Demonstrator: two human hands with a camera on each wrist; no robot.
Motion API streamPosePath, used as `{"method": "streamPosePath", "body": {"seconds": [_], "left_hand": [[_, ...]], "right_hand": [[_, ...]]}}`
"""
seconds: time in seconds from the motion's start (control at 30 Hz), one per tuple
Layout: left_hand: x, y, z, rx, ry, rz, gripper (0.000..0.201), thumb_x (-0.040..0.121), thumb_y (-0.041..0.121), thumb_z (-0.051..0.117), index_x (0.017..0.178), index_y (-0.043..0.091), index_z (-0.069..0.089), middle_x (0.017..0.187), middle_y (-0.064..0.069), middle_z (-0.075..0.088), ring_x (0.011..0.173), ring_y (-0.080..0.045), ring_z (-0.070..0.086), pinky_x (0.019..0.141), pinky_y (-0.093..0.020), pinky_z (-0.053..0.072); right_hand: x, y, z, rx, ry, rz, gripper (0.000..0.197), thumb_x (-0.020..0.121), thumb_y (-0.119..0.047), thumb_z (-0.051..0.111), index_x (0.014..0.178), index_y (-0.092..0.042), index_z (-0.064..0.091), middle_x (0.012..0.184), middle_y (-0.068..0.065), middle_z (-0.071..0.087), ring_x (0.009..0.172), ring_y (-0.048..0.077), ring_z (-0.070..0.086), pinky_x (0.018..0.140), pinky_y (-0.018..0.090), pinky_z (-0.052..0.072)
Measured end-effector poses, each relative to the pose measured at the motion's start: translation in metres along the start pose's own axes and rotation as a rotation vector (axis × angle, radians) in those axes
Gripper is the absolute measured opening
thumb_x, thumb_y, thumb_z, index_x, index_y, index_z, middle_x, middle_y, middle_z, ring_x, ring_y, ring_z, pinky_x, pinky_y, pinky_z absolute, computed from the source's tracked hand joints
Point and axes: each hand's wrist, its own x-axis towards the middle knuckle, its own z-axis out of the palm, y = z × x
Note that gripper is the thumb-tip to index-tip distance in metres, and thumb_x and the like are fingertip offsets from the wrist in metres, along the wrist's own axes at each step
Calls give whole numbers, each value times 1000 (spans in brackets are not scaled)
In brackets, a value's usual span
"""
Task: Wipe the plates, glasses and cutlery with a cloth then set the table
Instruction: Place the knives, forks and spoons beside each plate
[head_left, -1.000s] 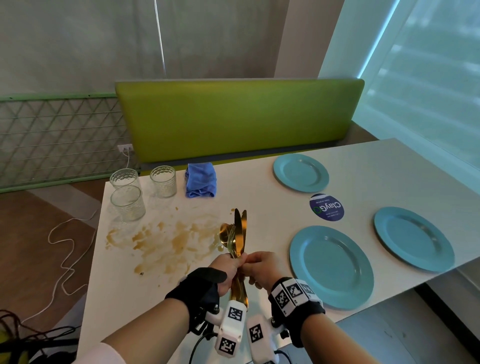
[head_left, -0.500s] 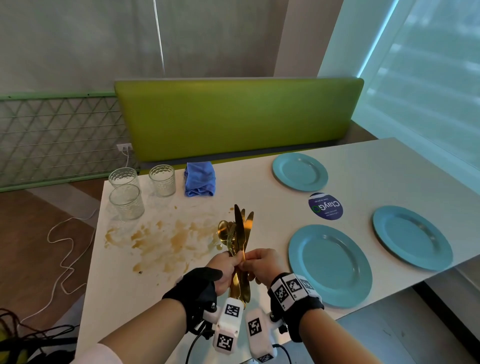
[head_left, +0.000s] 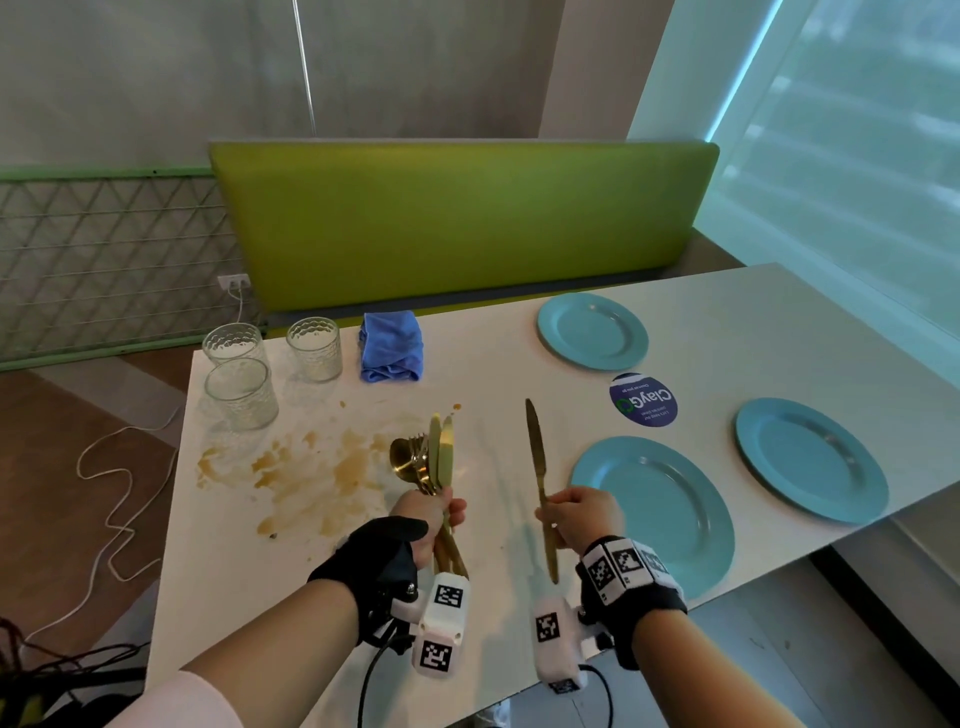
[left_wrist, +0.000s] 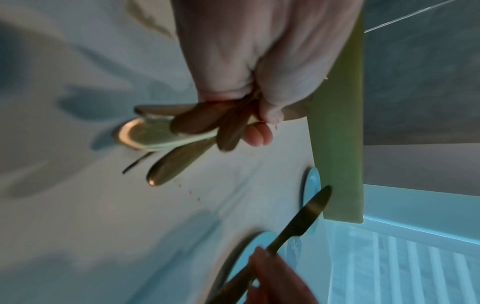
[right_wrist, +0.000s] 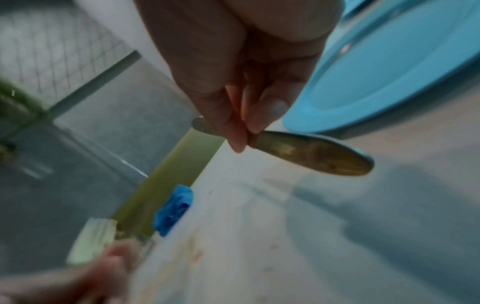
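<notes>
My left hand (head_left: 434, 519) grips a bundle of gold cutlery (head_left: 431, 462) upright above the white table (head_left: 493, 364): spoons, forks and knives fanned at the top, handles (left_wrist: 187, 162) sticking out below the fist. My right hand (head_left: 574, 517) pinches one gold knife (head_left: 537, 467) by its handle (right_wrist: 311, 154), blade pointing away, just left of the near blue plate (head_left: 660, 509). Two more blue plates sit at the far side (head_left: 592, 330) and the right (head_left: 810, 457). A folded blue cloth (head_left: 390, 345) and three clear glasses (head_left: 241, 389) stand at the back left.
A brown spill (head_left: 311, 473) smears the table left of the cutlery. A round dark sticker (head_left: 643, 399) lies between the plates. A green bench back (head_left: 462, 218) runs behind the table. Cables (head_left: 114, 499) trail on the floor at left.
My right hand has drawn one knife out of the bundle and moved it right, toward the near plate. The left hand keeps the remaining cutlery where it was.
</notes>
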Motion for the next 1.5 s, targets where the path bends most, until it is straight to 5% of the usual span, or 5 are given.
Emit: {"method": "streamPosePath", "body": {"seconds": [0.1, 0.23, 0.53, 1.1, 1.5], "left_hand": [[7, 1, -9, -4, 33, 10, 22, 98, 12, 44, 78, 7, 52, 69, -5, 57, 51, -11, 56, 55, -23, 39], [9, 0, -13, 20, 35, 6, 20, 98, 12, 44, 81, 8, 55, 70, -5, 58, 61, -13, 53, 57, -24, 40], [9, -7, -12, 52, 21, -18, 20, 97, 13, 46, 81, 6, 54, 72, -5, 59, 64, -14, 54, 60, -24, 41], [2, -6, -7, 66, -16, -23, 24, 99, 14, 42, 78, 8, 52, 73, -4, 58, 65, -13, 52, 60, -24, 39], [0, -12, -4, 103, -10, -23, 24, 98, 16, 43, 78, 9, 53, 75, -4, 60, 68, -13, 55, 64, -25, 42]], "right_hand": [[2, 20, -3, -274, 28, 10, 16, 73, -10, 64, 60, -20, 62, 58, 1, 62, 70, 20, 66, 70, 22, 52], [2, 39, 6, -471, 49, 23, 22, 79, -8, 53, 89, -9, 72, 91, 11, 71, 93, 27, 64, 78, 27, 50], [-1, 48, 22, -555, 18, 72, 27, 90, -11, 46, 109, 0, 62, 114, 17, 63, 108, 30, 58, 84, 30, 46], [4, 59, 20, -627, 12, 43, 26, 92, -14, 46, 107, -9, 67, 109, 9, 67, 104, 25, 62, 80, 26, 48], [11, 68, 24, -504, -11, 96, 17, 82, -10, 58, 88, -9, 74, 88, 10, 72, 82, 25, 69, 76, 33, 58]]}}
